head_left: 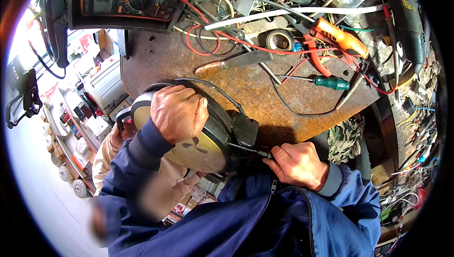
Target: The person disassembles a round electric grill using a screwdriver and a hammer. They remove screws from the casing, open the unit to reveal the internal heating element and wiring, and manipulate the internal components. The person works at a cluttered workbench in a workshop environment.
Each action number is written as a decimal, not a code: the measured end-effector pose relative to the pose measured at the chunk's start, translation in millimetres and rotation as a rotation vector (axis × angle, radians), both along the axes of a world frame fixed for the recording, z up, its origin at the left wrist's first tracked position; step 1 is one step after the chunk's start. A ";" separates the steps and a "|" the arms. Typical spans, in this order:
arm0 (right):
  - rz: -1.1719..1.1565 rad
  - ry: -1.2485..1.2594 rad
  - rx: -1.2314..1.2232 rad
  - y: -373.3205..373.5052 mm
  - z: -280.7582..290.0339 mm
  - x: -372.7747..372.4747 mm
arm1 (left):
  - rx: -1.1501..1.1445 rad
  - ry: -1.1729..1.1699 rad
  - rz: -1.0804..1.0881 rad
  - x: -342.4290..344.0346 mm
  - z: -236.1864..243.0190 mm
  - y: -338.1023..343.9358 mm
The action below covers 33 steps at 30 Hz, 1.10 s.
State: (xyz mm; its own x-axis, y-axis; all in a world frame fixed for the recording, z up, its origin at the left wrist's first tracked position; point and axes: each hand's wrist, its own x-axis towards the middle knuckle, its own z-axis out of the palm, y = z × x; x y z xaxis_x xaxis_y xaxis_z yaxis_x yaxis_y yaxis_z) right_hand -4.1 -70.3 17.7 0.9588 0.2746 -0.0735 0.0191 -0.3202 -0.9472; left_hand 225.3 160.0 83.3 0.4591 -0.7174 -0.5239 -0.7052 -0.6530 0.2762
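Note:
My left hand [177, 112] is closed over the upper rim of a round appliance [198, 160] with a pale gold face, a fan-shaped mark and a dark casing, tilted at the bench's front edge. A black block [243, 129] projects from its side, near a black cord [210, 86]. My right hand [298, 164], to the right, is closed on a slim tool with a metal shaft [246, 148], apparently a screwdriver, whose tip meets the casing below that block. Its handle is mostly hidden by my fingers.
The wooden bench [302, 115] holds a multimeter [127, 1], orange-handled tool [343, 37], green screwdriver [331, 83], knife [243, 59], tape roll [279, 39] and tangled cables. Another person's beige sleeve [106, 162] is left of me. Camouflage cloth [345, 138] lies at right; shelving [78, 148] at far left.

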 end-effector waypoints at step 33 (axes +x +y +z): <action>0.097 -0.165 -0.331 22.2 10.9 -15.7 | 0.017 -0.034 -0.062 -2.6 5.4 5.5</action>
State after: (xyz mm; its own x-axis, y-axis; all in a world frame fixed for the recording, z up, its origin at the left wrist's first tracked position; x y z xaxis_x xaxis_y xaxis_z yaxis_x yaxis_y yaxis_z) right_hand -19.8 -48.2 28.6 0.9357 0.3522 -0.0204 0.2080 -0.5975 -0.7744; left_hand 222.7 165.5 88.7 0.4322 -0.7362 -0.5208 -0.7531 -0.6123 0.2406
